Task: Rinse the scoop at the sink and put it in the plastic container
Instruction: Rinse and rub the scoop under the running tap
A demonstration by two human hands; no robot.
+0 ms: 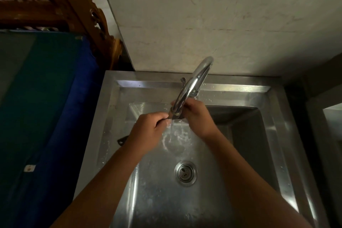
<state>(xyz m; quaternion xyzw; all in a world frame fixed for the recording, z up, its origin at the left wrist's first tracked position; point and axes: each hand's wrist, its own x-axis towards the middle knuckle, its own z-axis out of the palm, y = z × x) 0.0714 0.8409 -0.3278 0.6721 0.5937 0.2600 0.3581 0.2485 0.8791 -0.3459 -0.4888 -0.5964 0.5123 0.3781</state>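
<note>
Both hands meet under the spout of the chrome faucet point(194, 79), over the steel sink point(277, 116). My left hand point(148, 131) grips the dark scoop point(121, 140) by its handle, whose end sticks out to the left below the wrist. My right hand point(198, 116) closes around the scoop's other end right at the spout, hiding most of it. Water point(172, 135) runs down between the hands and splashes on the basin floor. No plastic container is in view.
The drain point(185, 173) lies below the hands in the basin. A marble wall point(203, 15) backs the sink. To the left are a blue and green cloth-covered surface point(46, 98) and carved wooden furniture point(64, 2). A dark gap borders the sink's right side.
</note>
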